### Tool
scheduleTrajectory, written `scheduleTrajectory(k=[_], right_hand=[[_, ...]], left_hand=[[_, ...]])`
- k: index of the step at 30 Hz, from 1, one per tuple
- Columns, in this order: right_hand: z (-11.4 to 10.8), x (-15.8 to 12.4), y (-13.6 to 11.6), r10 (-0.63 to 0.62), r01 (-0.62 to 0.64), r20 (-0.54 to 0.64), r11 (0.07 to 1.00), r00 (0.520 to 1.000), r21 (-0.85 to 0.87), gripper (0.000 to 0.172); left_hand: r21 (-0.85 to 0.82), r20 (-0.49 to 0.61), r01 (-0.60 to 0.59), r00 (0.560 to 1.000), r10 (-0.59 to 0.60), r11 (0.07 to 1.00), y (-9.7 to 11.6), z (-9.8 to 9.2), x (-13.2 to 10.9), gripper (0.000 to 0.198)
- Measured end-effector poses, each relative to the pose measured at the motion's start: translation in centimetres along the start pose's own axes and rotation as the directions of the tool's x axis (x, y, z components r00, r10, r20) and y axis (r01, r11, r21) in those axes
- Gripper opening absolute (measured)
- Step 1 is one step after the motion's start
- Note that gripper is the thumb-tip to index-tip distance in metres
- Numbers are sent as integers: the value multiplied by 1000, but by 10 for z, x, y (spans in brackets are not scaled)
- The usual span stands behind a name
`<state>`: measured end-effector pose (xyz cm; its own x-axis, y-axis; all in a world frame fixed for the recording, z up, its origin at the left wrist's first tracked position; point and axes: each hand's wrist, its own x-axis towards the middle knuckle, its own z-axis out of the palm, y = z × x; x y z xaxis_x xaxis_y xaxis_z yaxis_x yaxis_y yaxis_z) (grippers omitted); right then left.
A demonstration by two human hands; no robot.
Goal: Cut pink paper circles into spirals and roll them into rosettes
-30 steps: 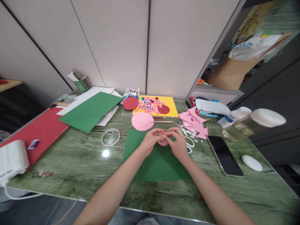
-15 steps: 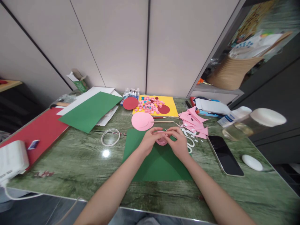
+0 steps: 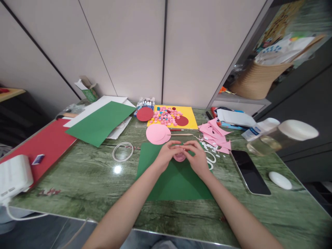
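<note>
Above a green paper sheet (image 3: pixel 176 183), my left hand (image 3: pixel 167 155) and my right hand (image 3: pixel 197 157) meet at a small pink paper coil (image 3: pixel 179 157). The fingers of both are closed on its upper edge, and they hide part of it. Just beyond my left hand lie overlapping pink paper circles (image 3: pixel 155 133). Beside my right hand are white-handled scissors (image 3: pixel 212 159), their blades out of sight, and small white paper scraps (image 3: pixel 211 147). A pointed wooden stick (image 3: pixel 180 134) rests past the fingertips.
Pink and coloured beads or pompoms (image 3: pixel 166 117) cover a yellow sheet (image 3: pixel 192 119). Pink offcuts (image 3: pixel 215 135), a phone (image 3: pixel 250 173), a clear bottle (image 3: pixel 269 142) and a white oval object (image 3: pixel 280 180) stand right. Left are a coiled white cable (image 3: pixel 114 155), green sheet (image 3: pixel 100 121) and white charger (image 3: pixel 15 173).
The fingers shift very slightly around the pink paper coil, which both hands keep holding. The whole view drifts a little; the things on the table stay put.
</note>
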<state>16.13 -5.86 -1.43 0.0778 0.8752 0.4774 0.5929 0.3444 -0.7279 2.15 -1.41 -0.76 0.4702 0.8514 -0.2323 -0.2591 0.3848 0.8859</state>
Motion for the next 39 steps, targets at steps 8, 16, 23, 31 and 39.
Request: scheduleTrajectory(k=[8, 16, 23, 31, 39], right_hand=[[0, 0, -2, 12, -11, -7, 1000, 1000, 18, 14], [-2, 2, 4, -26, 24, 72, 999, 997, 39, 17], [-5, 4, 3, -105, 104, 218, 994, 970, 16, 20], [-3, 2, 4, -34, 32, 95, 999, 995, 18, 12], [-3, 3, 0, -8, 8, 32, 1000, 999, -8, 3]], left_hand=[[-72, 12, -2, 1000, 2, 997, 3, 3, -3, 35], [2, 23, -3, 1000, 2, 1000, 6, 0, -1, 34], [186, 35, -6, 999, -1, 983, 12, -5, -1, 35], [132, 43, -43, 998, 38, 990, 8, -1, -1, 29], [95, 59, -17, 998, 11, 995, 4, 2, -1, 28]])
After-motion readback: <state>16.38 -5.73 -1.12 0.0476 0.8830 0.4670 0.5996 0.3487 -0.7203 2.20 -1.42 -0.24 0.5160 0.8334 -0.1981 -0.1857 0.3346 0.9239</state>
